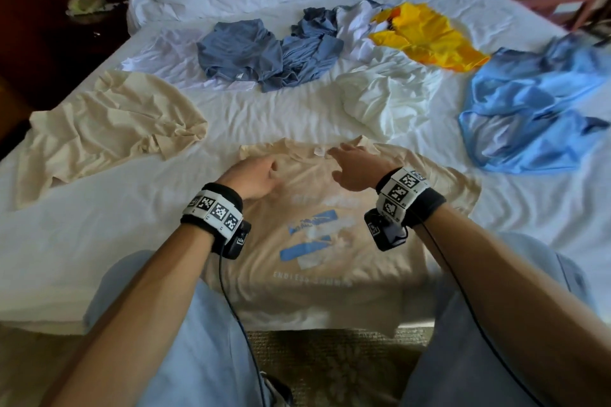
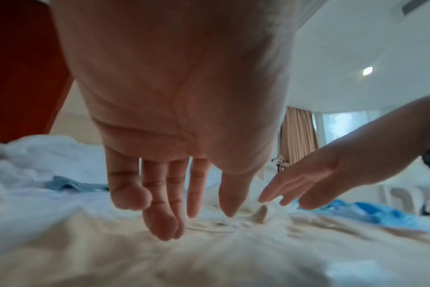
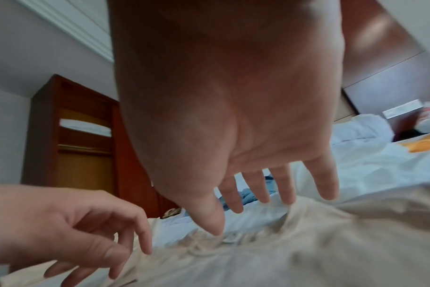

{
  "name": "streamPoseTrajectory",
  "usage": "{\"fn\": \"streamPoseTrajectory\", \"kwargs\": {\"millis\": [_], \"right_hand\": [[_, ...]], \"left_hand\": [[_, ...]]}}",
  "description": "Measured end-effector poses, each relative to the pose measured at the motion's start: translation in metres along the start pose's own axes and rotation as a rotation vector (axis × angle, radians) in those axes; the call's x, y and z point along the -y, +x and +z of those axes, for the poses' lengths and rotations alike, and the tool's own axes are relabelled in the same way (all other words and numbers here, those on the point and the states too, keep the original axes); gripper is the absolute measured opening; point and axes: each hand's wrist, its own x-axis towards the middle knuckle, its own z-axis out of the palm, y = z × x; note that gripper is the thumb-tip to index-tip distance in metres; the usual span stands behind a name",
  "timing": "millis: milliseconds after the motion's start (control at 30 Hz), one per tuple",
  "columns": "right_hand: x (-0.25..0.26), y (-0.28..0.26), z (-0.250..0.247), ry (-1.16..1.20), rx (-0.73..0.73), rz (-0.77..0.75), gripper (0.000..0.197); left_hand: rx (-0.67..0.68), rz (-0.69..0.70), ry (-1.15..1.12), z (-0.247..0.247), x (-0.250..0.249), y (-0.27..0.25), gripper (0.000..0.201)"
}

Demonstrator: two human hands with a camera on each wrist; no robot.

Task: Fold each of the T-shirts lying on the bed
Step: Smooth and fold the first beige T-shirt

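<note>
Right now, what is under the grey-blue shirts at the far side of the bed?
A white garment pokes out from under the grey-blue shirts on their left and at their near edge, lying on the sheet. How far it runs beneath them is covered.

Matt, soft beige cloth T-shirt (image 1: 330, 274) on the crinkled white cotton bed sheet (image 1: 99, 258); behind it, a glossier yellow garment (image 1: 426, 36).

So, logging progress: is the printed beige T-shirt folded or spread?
Spread: the printed beige T-shirt lies flat, print up, both sleeves out.
</note>
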Motion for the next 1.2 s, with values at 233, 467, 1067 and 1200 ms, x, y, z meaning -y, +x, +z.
{"fn": "streamPoseTrajectory", "kwargs": {"millis": [233, 467, 1067, 1200], "right_hand": [[-0.083, -0.034, -0.014, 0.093, -0.072, 0.224, 0.054], [-0.119, -0.062, -0.008, -0.045, -0.072, 0.358, 0.042], [-0.177, -0.075, -0.018, 0.275, -0.153, 0.316, 0.04], [-0.187, -0.085, -0.019, 0.315, -0.075, 0.344, 0.042]], "left_hand": [[0.078, 0.297, -0.065, 0.044, -0.081, 0.018, 0.027], [0.106, 0.471, 0.033, 0.079, -0.106, 0.021, 0.067], [0.26, 0.404, 0.191, 0.067, -0.204, 0.052, 0.1], [0.359, 0.298, 0.301, 0.075, -0.225, 0.063, 0.155]]}}
